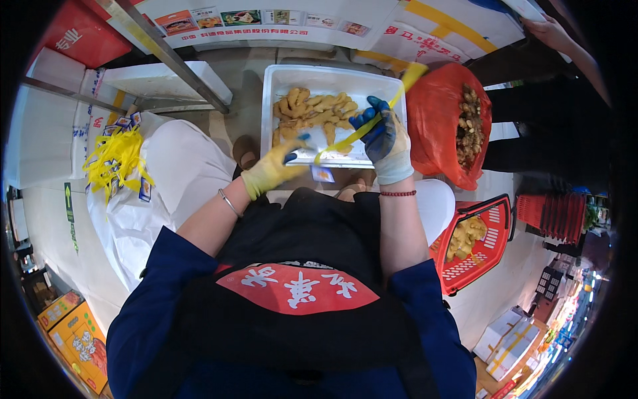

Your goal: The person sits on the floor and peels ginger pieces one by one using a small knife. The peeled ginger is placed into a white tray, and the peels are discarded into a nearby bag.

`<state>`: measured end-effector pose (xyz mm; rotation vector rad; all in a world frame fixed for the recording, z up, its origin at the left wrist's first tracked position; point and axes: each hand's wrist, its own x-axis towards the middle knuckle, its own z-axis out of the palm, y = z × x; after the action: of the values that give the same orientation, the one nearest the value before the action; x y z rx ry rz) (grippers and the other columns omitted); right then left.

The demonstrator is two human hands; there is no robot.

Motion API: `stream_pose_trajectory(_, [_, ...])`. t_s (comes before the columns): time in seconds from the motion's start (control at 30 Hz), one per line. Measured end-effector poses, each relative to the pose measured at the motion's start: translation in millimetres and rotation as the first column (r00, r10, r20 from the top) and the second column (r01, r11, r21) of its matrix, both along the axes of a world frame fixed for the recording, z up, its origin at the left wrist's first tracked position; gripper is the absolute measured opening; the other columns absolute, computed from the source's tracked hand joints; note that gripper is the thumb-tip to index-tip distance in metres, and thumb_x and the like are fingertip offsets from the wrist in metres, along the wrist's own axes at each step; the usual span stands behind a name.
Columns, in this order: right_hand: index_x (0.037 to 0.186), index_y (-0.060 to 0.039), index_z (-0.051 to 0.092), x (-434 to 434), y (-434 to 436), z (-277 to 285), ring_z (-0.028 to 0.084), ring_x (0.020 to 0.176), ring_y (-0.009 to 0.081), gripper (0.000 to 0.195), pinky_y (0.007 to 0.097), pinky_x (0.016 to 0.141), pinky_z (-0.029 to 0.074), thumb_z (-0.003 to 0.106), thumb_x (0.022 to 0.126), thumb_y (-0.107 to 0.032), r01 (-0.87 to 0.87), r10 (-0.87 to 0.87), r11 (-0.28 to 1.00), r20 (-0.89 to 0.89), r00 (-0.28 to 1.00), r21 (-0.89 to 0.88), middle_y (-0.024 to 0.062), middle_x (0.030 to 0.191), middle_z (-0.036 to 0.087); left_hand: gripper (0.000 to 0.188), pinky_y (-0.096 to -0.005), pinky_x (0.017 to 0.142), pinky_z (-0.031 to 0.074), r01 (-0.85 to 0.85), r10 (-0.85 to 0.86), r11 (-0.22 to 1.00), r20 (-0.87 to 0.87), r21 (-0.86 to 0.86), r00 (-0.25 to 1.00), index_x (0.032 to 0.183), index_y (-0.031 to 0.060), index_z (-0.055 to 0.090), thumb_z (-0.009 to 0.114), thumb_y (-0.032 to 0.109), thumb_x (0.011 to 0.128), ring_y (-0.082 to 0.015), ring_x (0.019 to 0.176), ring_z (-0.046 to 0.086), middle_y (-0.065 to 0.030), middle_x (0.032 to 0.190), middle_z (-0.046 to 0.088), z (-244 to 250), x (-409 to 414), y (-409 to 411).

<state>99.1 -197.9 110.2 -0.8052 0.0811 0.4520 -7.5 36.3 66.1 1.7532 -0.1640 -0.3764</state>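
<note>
My right hand point(386, 139), in a white knit glove with a blue coated palm, grips a yellow ribbon strap point(356, 134) over the right side of a white foam box point(334, 74). A small blue-and-white tag point(322, 174) hangs at the strap's lower end, by the box's near rim. My left hand point(276, 167), in a yellow glove with blue fingertips, is blurred at the near left corner of the box. Its thumb and forefinger look apart, close to the tag. Pieces of ginger root point(319, 110) lie inside the box.
Left of me, a heap of yellow tagged straps point(117, 159) rests on white plastic. A red bag point(433, 119) of ginger and a red shopping basket point(498, 239) with ginger stand at right. A metal frame bar point(174, 57) crosses upper left. Another person's hand point(548, 32) shows upper right.
</note>
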Motion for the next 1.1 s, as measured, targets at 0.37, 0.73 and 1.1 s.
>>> stream_pose_trajectory(0.37, [0.099,0.0009,0.062,-59,43,-34,0.059,0.064,0.0229,0.028,0.0334,0.063,0.048,0.051,0.093,-0.025,-0.347,0.67,0.393,0.006,0.743,-0.852,0.0105,0.068,0.06,0.035,-0.0257,0.085,0.05,-0.332,0.203,0.856,-0.333,-0.396,0.921,0.118,-0.0019,0.059,0.049,0.026,0.099,-0.0144,0.099,0.062,-0.0076,0.105,0.065,7,19,-12])
stream_pose_trajectory(0.73, [0.116,0.0028,0.058,-47,48,-10,0.058,0.091,0.0113,0.031,0.0244,0.072,0.049,0.056,0.093,-0.018,-0.172,0.304,0.83,0.173,0.937,-0.531,0.0088,0.101,0.064,0.028,-0.033,0.076,0.053,-0.158,0.079,0.975,0.425,0.154,0.902,0.11,-0.0027,0.059,0.062,0.009,0.084,-0.0304,0.087,0.064,-0.0179,0.1,0.061,7,5,-2])
stream_pose_trajectory(1.1, [0.095,0.0016,0.066,-68,66,-15,0.059,0.075,0.0126,0.018,0.0264,0.069,0.048,0.063,0.086,-0.015,0.116,0.067,0.746,0.247,0.967,-0.656,0.0069,0.082,0.065,0.023,-0.0256,0.074,0.052,-0.667,0.622,0.593,-0.27,-0.451,0.735,0.11,0.0019,0.06,0.052,0.019,0.097,-0.012,0.084,0.062,-0.0062,0.098,0.064,-5,12,-7])
